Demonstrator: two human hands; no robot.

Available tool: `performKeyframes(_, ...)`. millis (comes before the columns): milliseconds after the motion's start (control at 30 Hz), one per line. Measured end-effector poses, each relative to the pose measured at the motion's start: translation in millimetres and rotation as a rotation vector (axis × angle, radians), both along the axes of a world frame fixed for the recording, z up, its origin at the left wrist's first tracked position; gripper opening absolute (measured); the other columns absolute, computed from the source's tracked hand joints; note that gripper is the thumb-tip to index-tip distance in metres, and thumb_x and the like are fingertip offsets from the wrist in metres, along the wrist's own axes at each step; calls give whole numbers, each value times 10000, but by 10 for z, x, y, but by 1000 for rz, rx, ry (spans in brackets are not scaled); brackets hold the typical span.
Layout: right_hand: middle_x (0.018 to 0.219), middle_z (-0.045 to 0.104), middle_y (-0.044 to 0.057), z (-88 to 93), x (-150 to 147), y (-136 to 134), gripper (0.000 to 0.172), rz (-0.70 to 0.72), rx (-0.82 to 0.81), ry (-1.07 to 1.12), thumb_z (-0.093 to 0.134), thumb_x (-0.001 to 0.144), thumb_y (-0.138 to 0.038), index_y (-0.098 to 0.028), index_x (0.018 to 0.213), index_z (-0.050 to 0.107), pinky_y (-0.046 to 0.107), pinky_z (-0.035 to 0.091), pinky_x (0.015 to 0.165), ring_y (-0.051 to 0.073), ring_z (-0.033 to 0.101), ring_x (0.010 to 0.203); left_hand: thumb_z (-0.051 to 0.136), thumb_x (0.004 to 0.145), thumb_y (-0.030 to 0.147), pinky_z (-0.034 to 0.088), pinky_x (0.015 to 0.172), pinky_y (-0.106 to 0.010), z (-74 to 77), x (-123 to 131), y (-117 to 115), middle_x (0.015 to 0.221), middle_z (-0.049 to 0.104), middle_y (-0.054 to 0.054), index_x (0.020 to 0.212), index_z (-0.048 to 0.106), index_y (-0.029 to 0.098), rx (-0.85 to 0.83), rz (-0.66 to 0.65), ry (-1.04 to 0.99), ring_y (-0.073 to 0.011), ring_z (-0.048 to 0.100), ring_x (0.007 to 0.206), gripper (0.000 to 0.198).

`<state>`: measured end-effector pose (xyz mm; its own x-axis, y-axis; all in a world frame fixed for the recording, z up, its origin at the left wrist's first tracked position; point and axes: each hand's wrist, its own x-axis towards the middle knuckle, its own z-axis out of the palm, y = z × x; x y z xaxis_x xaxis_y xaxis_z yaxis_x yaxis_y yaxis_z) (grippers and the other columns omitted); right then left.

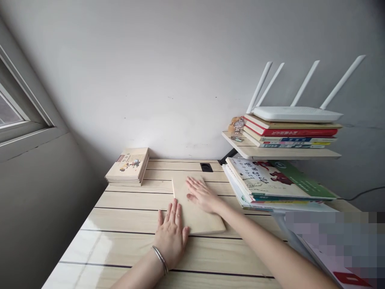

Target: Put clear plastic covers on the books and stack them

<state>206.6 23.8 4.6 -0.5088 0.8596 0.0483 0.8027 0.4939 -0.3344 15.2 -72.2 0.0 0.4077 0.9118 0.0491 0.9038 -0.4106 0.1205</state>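
Observation:
A thin tan booklet (201, 220) lies closed and flat on the wood-plank desk (126, 218). My right hand (203, 195) rests on the upper part of its cover, fingers stretched out and pointing up and left. Along the booklet's left edge, my left hand (171, 235) lies palm down with its fingers extended, the thumb touching or very near the lower left corner. A silver bangle (160, 259) circles the left wrist. Neither hand grips anything. Part of the cover is hidden beneath the right hand.
A stack of similar tan booklets (128, 166) sits at the back left. Picture books (270, 180) are piled at the right, under a small raised shelf (276, 152) bearing books (297, 132) and a white router (297, 113). A black desk socket (206, 167) is near the wall.

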Motion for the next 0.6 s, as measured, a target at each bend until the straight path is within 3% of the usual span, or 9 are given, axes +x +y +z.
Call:
performKeyframes(167, 1511, 87, 112, -46, 232, 319, 649, -324, -99, 187, 263, 904, -493, -113, 1424, 185, 416, 58, 1113, 214, 42, 1382, 243, 903, 357, 177, 1065, -554, -42, -12, 5, 1484, 61, -108, 1421, 172, 92, 11, -8, -16, -278, 151, 1364, 587)
performKeyframes(333, 1436, 290, 177, -45, 210, 136, 551, -724, -123, 515, 445, 836, -308, -95, 1335, 347, 407, 205, 1082, 261, 246, 1335, 232, 907, 361, 169, 1066, -553, -38, -5, 9, 1485, 75, -109, 1420, 182, 93, 22, 3, -12, -274, 154, 1365, 582)
performKeyframes(400, 1290, 481, 187, -7, 233, 11, 466, -767, -219, 543, 487, 804, -309, -107, 1223, 473, 416, 349, 993, 279, 433, 1216, 235, 907, 360, 169, 1065, -551, -21, -1, 8, 1486, 76, -107, 1421, 179, 94, 17, 10, -7, -272, 157, 1365, 581)
performKeyframes(467, 1050, 635, 148, 47, 275, -102, 329, -769, -367, 584, 520, 780, -337, -131, 1027, 591, 368, 486, 815, 249, 600, 987, 237, 908, 355, 165, 1065, -553, -2, 4, 5, 1485, 77, -109, 1421, 176, 94, 8, 13, -2, -269, 167, 1363, 579)
performKeyframes(533, 830, 674, 94, 101, 320, -184, 240, -753, -504, 626, 542, 768, -355, -143, 844, 625, 290, 519, 634, 180, 643, 746, 239, 908, 350, 159, 1065, -553, 12, 9, 2, 1483, 81, -112, 1421, 172, 90, 2, 15, 5, -266, 172, 1362, 579)
performKeyframes(600, 666, 641, 55, 142, 358, -233, 229, -751, -589, 657, 585, 742, -358, -134, 704, 608, 222, 481, 507, 114, 588, 562, 239, 908, 346, 155, 1067, -551, 21, 14, -2, 1483, 81, -113, 1420, 167, 84, 5, 17, 9, -262, 164, 1364, 580)
